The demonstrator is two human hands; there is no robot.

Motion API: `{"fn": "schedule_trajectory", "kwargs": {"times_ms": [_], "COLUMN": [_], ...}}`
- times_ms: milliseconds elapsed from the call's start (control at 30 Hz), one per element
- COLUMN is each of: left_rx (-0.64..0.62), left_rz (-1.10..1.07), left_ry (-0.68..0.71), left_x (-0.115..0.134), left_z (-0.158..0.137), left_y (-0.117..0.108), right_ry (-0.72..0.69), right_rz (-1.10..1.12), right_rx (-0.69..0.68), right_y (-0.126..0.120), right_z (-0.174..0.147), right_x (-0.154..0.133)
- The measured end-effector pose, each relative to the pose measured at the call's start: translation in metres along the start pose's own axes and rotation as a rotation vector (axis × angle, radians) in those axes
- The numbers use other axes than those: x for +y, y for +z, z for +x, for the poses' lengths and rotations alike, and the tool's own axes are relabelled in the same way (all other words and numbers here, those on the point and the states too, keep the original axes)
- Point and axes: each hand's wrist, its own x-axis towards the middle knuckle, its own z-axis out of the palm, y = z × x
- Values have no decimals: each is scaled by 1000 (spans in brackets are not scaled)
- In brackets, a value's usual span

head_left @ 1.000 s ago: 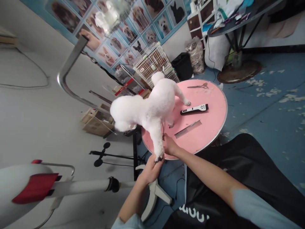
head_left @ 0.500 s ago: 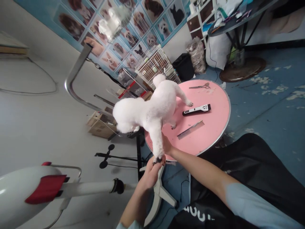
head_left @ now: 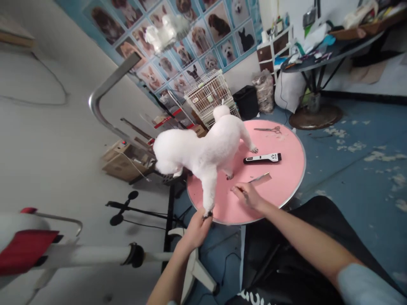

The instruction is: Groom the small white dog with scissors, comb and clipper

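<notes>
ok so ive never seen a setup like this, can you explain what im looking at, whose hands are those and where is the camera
There is no robot here: you see a person's own bare left hand and right hand. Every picture comes from one camera worn on that person's head, looking forward and down, so the arms enter from the bottom.

A white dog stands on a round pink table. Also on the table lie scissors, a black and white hair clipper and a comb.

The left hand holds one paw near the table's edge. The right hand is over the table beside the comb; something thin and dark shows at its fingers, but it is too small to name.
</notes>
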Motion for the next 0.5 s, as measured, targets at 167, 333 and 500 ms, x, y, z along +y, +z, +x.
{"fn": "schedule_trajectory", "kwargs": {"times_ms": [167,333,500], "left_rx": [54,-41,43], "left_rz": [87,60,-141], "left_ry": [-17,66,202], "left_x": [-14,-24,-60], "left_z": [14,25,89], "left_y": [20,45,23], "right_ry": [131,199,200], "right_rz": [-961,-1184,-1188], "right_rx": [-346,-647,-660], "right_y": [-104,-116,-119], "right_z": [28,48,31], "right_x": [-6,-23,-24]}}
